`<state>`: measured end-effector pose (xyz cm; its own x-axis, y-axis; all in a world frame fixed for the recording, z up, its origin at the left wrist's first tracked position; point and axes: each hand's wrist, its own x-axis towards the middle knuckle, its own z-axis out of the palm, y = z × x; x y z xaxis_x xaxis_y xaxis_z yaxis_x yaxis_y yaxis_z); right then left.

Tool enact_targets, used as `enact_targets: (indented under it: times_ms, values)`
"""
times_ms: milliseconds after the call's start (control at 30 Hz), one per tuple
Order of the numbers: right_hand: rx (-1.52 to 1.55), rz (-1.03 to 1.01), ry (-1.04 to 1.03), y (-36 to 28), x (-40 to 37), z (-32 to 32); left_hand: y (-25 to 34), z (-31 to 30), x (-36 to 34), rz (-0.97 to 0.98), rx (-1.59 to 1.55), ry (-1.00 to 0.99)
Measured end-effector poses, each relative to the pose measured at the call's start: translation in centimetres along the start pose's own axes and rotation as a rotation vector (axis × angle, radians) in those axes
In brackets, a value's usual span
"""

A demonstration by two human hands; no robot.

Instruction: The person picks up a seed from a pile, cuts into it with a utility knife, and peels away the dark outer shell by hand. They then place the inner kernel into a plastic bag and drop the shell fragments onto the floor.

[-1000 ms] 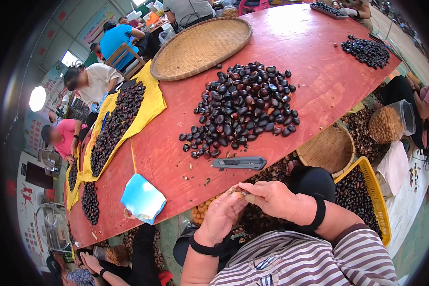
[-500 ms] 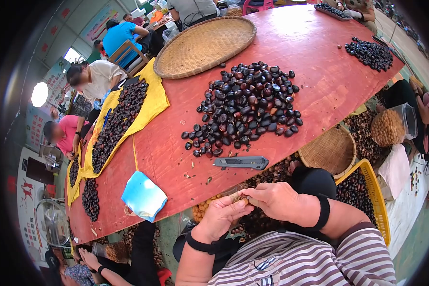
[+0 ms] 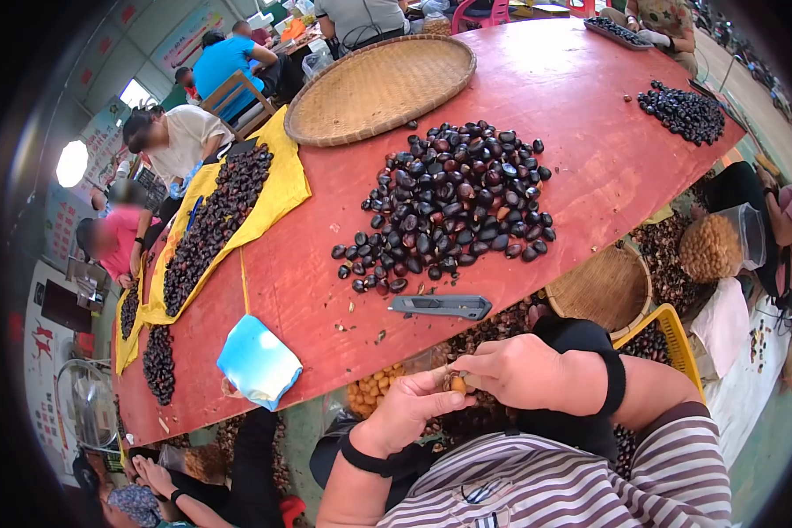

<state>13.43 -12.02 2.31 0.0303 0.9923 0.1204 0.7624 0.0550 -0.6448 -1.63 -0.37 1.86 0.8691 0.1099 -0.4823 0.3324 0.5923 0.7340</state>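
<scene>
Over my lap, just off the table's front edge, my left hand (image 3: 414, 407) and my right hand (image 3: 524, 374) meet at the fingertips. Between them they pinch a small nut (image 3: 458, 384), its orange-tan kernel showing beside a bit of dark shell. Both hands are closed on it. On the red table (image 3: 326, 308) in front lies a grey utility knife (image 3: 440, 306), untouched. Behind the knife spreads a large pile of dark glossy nuts (image 3: 453, 198). Peeled yellow nuts (image 3: 374, 392) sit in a bag below the table edge, left of my hands.
A round woven tray (image 3: 378, 88) lies at the back. A blue-white cloth (image 3: 260, 361) is near the left front edge. Nuts cover a yellow cloth (image 3: 282, 189). A basket (image 3: 603, 290) and yellow crate (image 3: 678, 343) stand right. Several people sit around the table.
The orange-tan kernel now shows between my fingertips. My right hand has turned slightly, its back more toward the camera. The whole view has shifted a little.
</scene>
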Motion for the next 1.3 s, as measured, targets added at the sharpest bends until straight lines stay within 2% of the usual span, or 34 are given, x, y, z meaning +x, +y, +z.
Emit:
enact_targets:
  times_ms: [100, 200, 300, 333, 467, 500, 600, 667, 767, 833, 933, 1067, 1167, 1200, 1300]
  values:
    - [0.109, 0.094, 0.009, -0.4, -0.2, -0.1, -0.4, 0.0, 0.7, 0.017, 0.090, -0.005]
    - [0.107, 0.034, 0.078, 0.2, -0.4, 0.4, -2.0, -0.5, 1.5, 0.062, 0.015, 0.009]
    - [0.153, 0.003, 0.330, 1.7, -0.4, 1.3, -2.8, -1.2, 1.1, 0.007, 0.048, 0.057]
    - [0.142, 0.033, 0.335, 1.8, -0.5, 1.0, -2.6, -1.2, 0.8, -0.035, 0.069, 0.111]
    - [-0.141, 0.258, -0.112, 2.6, -2.2, 0.8, -2.3, -4.2, -1.2, -0.010, 0.199, 0.252]
    - [-0.159, 0.252, -0.111, 2.9, -2.3, 0.6, -2.7, -5.5, -1.7, 0.005, 0.191, 0.282]
    - [-0.178, 0.235, -0.121, 3.4, -1.5, -0.2, -3.3, -8.2, -2.9, -0.056, 0.628, 0.478]
    - [-0.157, 0.190, -0.006, 3.7, 0.1, -0.2, -4.8, -10.7, -2.9, -0.046, 0.961, 0.575]
    - [-0.175, 0.147, 0.096, 3.3, 3.3, -0.2, -6.7, -13.5, -2.7, -0.108, 1.003, 0.591]
    - [-0.214, 0.050, 0.195, 4.1, 5.3, 0.9, -4.1, -10.8, -2.5, 0.084, 0.809, 0.604]
    - [-0.347, 0.074, 0.164, 5.6, 7.5, 2.2, 0.5, -7.9, -0.8, 0.285, 0.662, 0.622]
    - [-0.353, 0.177, -0.029, 5.1, 8.0, 2.0, 3.4, -7.8, 3.9, 0.472, 0.653, 0.685]
    - [-0.223, 0.254, -0.116, 4.7, 7.3, 0.8, 3.3, -9.7, 7.5, 0.395, 0.845, 0.725]
    - [-0.226, 0.268, -0.141, 5.1, 7.2, 0.9, 4.1, -8.4, 7.6, 0.348, 0.772, 0.719]
    - [-0.158, 0.287, -0.152, 6.1, 6.1, 0.3, 4.9, -8.0, 8.7, 0.221, 0.989, 0.759]
